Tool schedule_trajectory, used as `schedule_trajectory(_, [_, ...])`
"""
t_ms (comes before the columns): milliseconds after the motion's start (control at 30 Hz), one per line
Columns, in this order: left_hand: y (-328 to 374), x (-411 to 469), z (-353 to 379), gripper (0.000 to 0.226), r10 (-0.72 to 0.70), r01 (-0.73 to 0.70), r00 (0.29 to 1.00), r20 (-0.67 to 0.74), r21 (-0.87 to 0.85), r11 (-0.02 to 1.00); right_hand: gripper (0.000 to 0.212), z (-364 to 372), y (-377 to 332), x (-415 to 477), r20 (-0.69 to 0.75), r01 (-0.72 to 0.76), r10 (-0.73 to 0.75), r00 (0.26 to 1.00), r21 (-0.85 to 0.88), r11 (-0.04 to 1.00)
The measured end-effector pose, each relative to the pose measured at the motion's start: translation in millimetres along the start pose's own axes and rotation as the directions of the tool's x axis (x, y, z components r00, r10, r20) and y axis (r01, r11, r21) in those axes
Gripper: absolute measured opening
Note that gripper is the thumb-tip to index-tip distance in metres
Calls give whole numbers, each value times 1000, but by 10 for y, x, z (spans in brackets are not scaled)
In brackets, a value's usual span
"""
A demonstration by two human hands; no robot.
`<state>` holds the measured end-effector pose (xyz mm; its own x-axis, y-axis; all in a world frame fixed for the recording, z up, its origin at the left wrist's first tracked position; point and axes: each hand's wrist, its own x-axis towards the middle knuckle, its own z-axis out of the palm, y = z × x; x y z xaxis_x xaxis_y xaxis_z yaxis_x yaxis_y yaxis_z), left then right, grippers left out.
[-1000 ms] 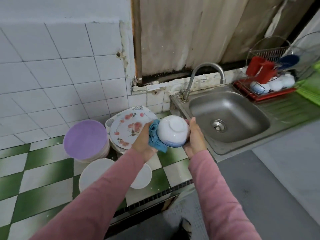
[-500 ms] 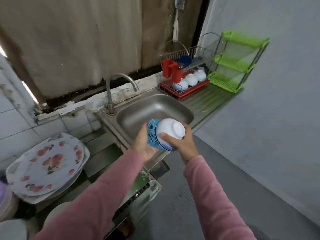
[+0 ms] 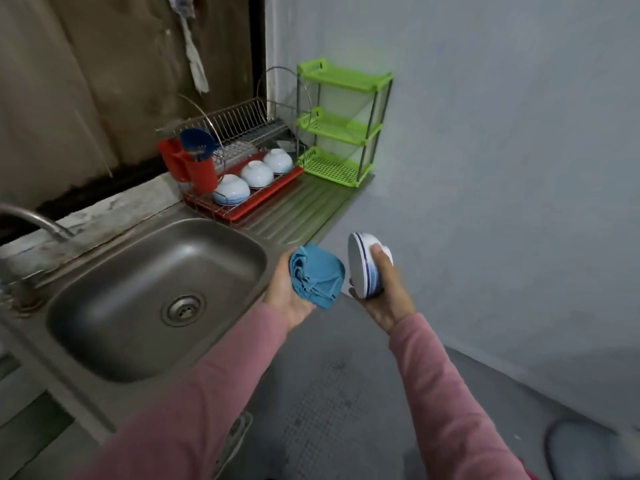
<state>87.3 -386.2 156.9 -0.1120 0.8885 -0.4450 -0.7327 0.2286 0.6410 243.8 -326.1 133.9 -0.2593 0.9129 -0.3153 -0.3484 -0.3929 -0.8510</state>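
My right hand [image 3: 384,292] grips a white bowl with blue bands [image 3: 362,263], held on its side with its mouth facing left. My left hand [image 3: 289,296] holds a bunched blue cloth [image 3: 317,277] in its palm, a short gap away from the bowl. Both hands hover just past the front right corner of the steel sink [image 3: 114,327]. Three similar bowls [image 3: 257,174] lie upside down in the wire dish rack [image 3: 239,157] on its red tray, behind the sink.
A green three-tier plastic shelf [image 3: 341,128] stands at the drainboard's far right against the grey wall. Red cutlery holders [image 3: 188,168] and a blue scoop hang on the rack's left end. The tap [image 3: 33,218] reaches in from the left. Grey floor lies below.
The view swung right from the tiled counter with its plates to the sink and rack. The cloth has come off the bowl, and the hands have moved apart, the bowl going right.
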Motion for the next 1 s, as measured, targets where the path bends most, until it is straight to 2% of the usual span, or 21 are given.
schedule_trajectory(133, [32,553,69,53,-57,49,998,-35,-214,976,95,-145,-37,452,-24,-28,27,999,-21,999])
schedule_trajectory(200, [113,817,93,53,-66,56,997,-31,-258,964,95,-185,-52,739,-31,-32,31,999,-33,999])
schedule_trajectory(267, [177,1119,155,47,-22,14,999,-40,-186,982,93,-191,-118,1064,-26,-27,26,999,-47,999])
schedule_trajectory(333, [267,1470,193,36,-12,22,999,34,-291,957,83,-161,-230,1439,-14,-28,28,1000,-49,998])
schedule_trajectory(367, [322,1653,216,38,28,-14,999,45,-282,959,77,-133,-302,1625,-7,-30,30,1000,-51,998])
schedule_trajectory(433, [469,1996,306,37,36,10,982,184,-239,971,73,-58,-470,1986,-6,-36,36,999,-70,997])
schedule_trajectory(467, [540,2132,360,40,110,-94,986,123,-135,986,76,-13,-552,2161,-1,-35,35,999,-92,995])
schedule_trajectory(500, [634,2291,396,47,91,-80,993,72,-145,986,79,37,-635,2324,11,-32,33,999,-118,992])
schedule_trajectory(533, [706,2473,413,53,76,-58,993,95,-172,983,81,82,-710,2484,21,-27,30,999,-139,990])
schedule_trajectory(633, [880,2909,547,56,198,-199,980,30,30,980,88,199,-873,2958,47,5,5,999,-200,980])
schedule_trajectory(700, [964,3131,577,44,321,-301,939,-122,157,941,95,268,-926,3240,62,25,-11,998,-237,971])
schedule_trajectory(767, [1040,3296,526,32,459,-367,838,-295,319,874,98,342,-950,3449,66,46,-27,997,-303,952])
schedule_trajectory(800, [1083,3365,497,33,510,-367,789,-342,403,838,96,376,-951,3547,72,54,-32,997,-333,941])
schedule_trajectory(867, [1168,3468,435,37,592,-359,721,-361,536,764,89,471,-955,3741,96,67,-32,995,-386,920])
schedule_trajectory(1000, [1321,3667,222,42,711,-381,616,-338,663,645,67,779,-937,4171,169,85,-1,986,-487,869])
